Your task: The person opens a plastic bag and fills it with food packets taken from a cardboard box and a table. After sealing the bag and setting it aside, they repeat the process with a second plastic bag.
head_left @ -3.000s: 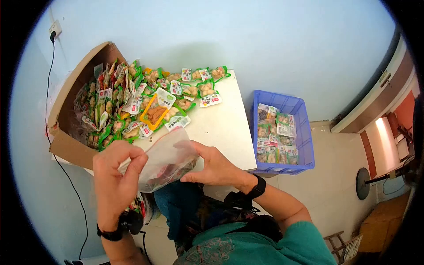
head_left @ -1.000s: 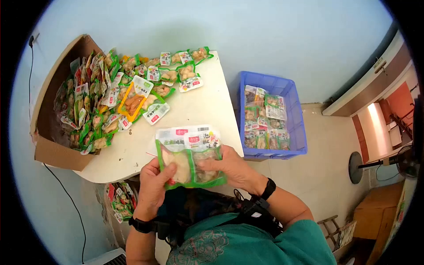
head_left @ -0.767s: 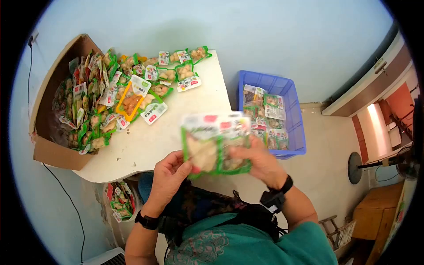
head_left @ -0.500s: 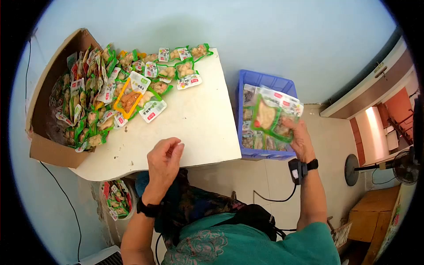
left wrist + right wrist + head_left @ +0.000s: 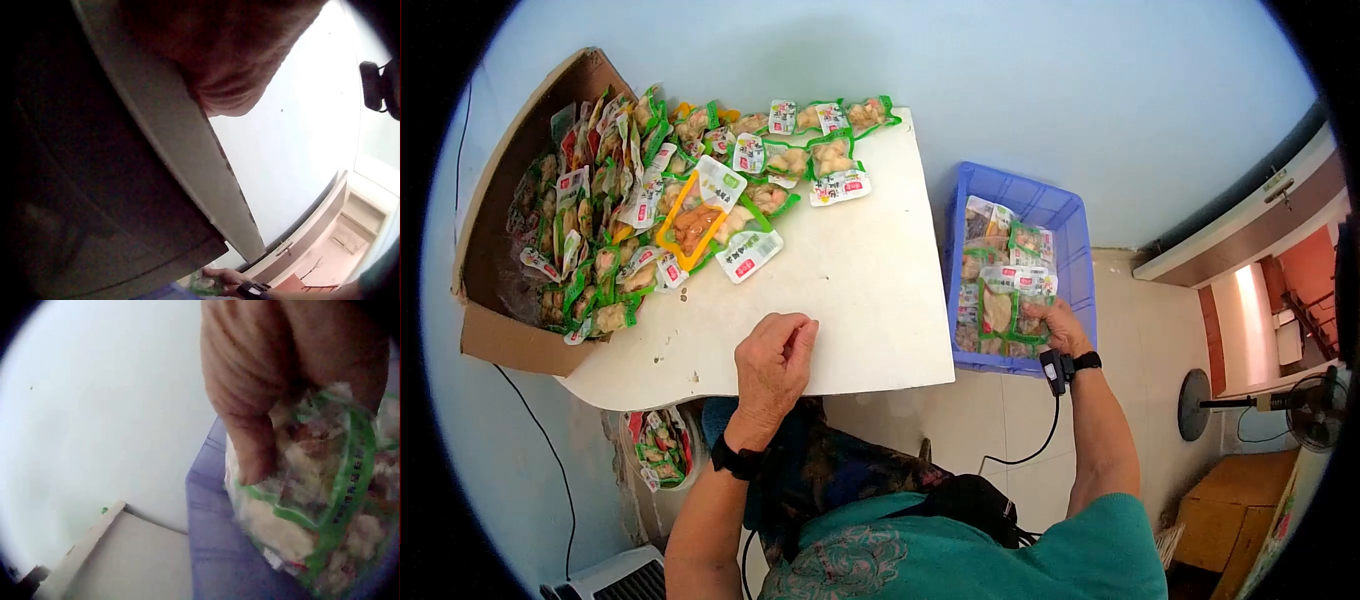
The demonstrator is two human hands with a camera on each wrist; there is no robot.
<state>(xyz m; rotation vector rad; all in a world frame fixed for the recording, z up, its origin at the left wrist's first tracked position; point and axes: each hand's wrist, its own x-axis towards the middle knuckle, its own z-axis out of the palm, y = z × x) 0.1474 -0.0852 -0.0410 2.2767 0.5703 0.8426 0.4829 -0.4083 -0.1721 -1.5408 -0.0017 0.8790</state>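
The white tabletop (image 5: 850, 290) takes up the middle of the room. A tipped cardboard box (image 5: 500, 340) sits at its far left corner, and a heap of green-edged snack packets (image 5: 650, 200) spills out of it across the board. A blue crate (image 5: 1072, 225) stands on the floor just beside the tabletop's right edge, already layered with filled bags.

The bag of snacks (image 5: 1012, 310) is down inside the crate's near end, on top of the others or just above them; I can't tell which. The right hand (image 5: 1062, 325) holds it, and the wrist view shows thumb and fingers (image 5: 250, 425) pinched tight on the plastic. The left hand (image 5: 772, 355) rests on the near edge of the tabletop, fingers loosely curled and holding nothing.

To my eye this is the setting-down step. The next move calls for loosening that pinch so the bag lies flat, then lifting the hand clear of the crate's rim.
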